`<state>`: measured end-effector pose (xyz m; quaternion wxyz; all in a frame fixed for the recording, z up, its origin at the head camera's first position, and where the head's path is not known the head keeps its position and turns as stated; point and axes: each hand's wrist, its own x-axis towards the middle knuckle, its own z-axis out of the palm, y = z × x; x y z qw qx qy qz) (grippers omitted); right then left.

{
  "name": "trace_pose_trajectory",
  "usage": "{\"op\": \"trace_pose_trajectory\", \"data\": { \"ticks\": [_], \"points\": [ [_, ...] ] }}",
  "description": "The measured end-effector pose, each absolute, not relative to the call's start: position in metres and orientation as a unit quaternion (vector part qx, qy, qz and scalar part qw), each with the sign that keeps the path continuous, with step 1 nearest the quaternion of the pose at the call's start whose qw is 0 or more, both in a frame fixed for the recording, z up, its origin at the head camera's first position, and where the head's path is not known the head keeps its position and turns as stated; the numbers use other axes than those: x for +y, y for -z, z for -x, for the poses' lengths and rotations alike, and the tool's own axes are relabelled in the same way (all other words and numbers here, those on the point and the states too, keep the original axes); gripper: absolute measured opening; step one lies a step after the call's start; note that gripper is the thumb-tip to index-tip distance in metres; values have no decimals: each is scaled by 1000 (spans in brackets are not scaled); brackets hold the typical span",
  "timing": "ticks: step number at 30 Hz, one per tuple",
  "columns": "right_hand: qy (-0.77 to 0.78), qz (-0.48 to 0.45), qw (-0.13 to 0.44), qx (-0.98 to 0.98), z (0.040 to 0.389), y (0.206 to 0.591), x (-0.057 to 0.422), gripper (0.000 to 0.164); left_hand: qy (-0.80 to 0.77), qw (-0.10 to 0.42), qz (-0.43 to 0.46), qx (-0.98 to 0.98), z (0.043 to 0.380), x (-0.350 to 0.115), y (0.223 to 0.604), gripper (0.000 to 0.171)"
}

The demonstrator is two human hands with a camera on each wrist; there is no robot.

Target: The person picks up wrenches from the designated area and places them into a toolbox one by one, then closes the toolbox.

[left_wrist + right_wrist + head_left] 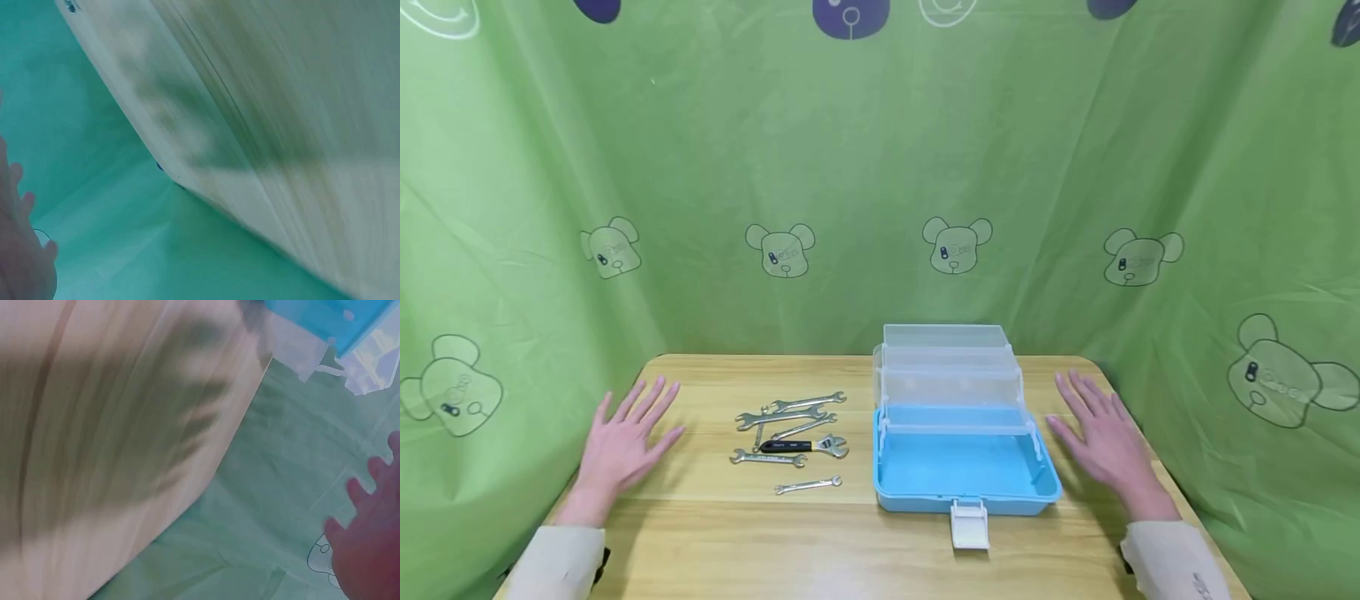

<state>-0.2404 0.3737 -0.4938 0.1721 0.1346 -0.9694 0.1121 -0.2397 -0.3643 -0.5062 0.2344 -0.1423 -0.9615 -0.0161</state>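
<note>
My left hand (625, 444) is spread with straight fingers over the table's left side, holding nothing. To its right lies a group of metal wrenches, among them a double open-ended wrench (767, 458) and a small wrench (808, 485) nearest the front. An adjustable wrench (805, 447) with a black handle lies in the group. The blue toolbox (925, 504) stands right of the middle, its clear trays (951, 360) raised at the back and its white latch (970, 527) hanging down in front. My right hand (1105, 442), fingers spread, is just right of the toolbox and holds nothing.
The wooden table (737, 550) has rounded far corners. A green curtain (865, 150) printed with bear heads hangs behind it and on both sides. The left wrist view shows the table edge (137, 125) close to the curtain.
</note>
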Motion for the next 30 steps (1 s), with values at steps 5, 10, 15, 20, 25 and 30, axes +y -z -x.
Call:
{"op": "trace_pose_trajectory", "data": {
  "ticks": [5, 10, 15, 20, 25, 30],
  "points": [
    [-201, -116, 83, -969, 237, 494, 366, 69, 92, 171, 120, -974, 244, -352, 509, 75],
    [-268, -113, 36, -956, 237, 498, 359, 68, 195, 92, 118, -969, 251, -333, 511, 75],
    [-319, -114, 8, -941, 237, 502, 354, 68, 271, 38, 127, -953, 258, -311, 517, 64],
    [-345, -120, -6, -931, 237, 509, 353, 76, 310, 17, 155, -938, 264, -289, 525, 46],
    [-357, -119, -26, -926, 236, 512, 354, 84, 312, 9, 181, -933, 268, -272, 535, 42],
    [-377, -102, -65, -918, 234, 513, 357, 79, 288, 18, 184, -940, 272, -263, 542, 39]
  ]
}}
